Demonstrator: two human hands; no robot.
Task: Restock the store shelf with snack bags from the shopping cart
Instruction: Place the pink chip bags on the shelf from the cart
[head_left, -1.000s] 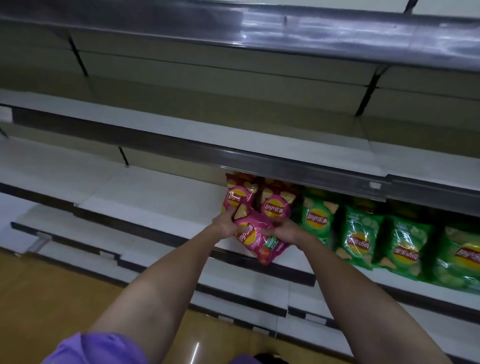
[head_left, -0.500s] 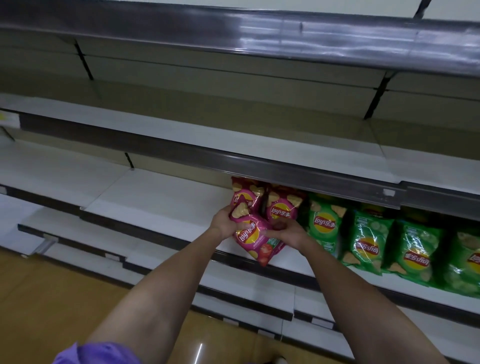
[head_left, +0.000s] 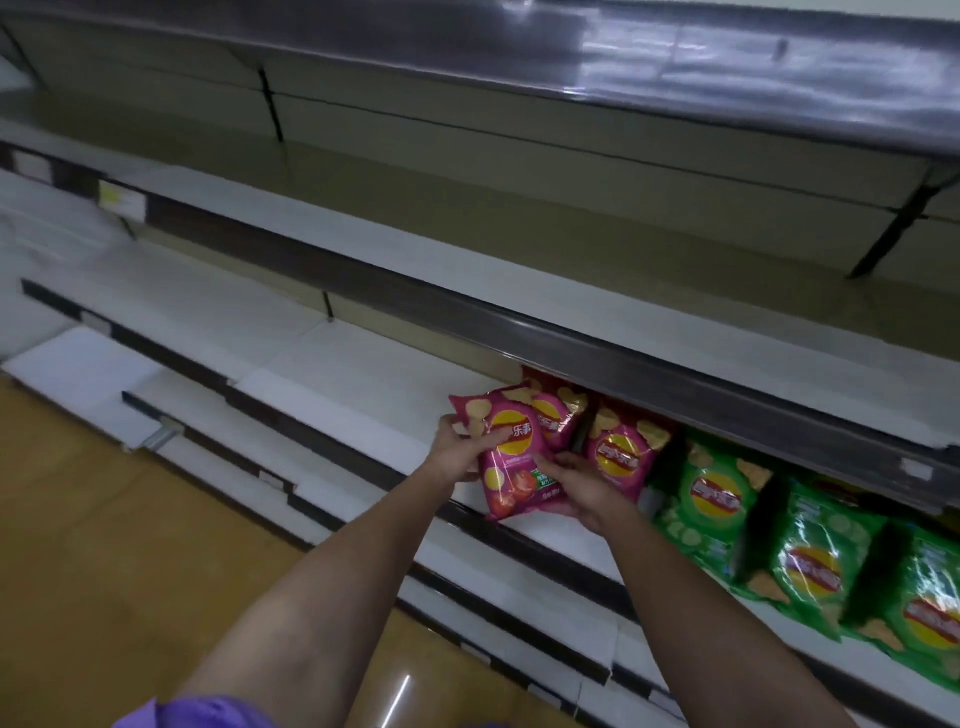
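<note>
We see dim light, a glossy tan floor (head_left: 93, 571) and dark brackets (head_left: 893, 228) against a beige back wall (head_left: 519, 171).

A shop aisle: long tiered store shelves (head_left: 363, 400) with price-tag rails (head_left: 675, 384), rows of pink chip bags (head_left: 626, 452) and green chip bags (head_left: 719, 499) facing out.

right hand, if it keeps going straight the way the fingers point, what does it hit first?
Likely the pink bag it already touches; the right hand points up-left into it. Beyond sits the left hand. Depth unclear.
</note>
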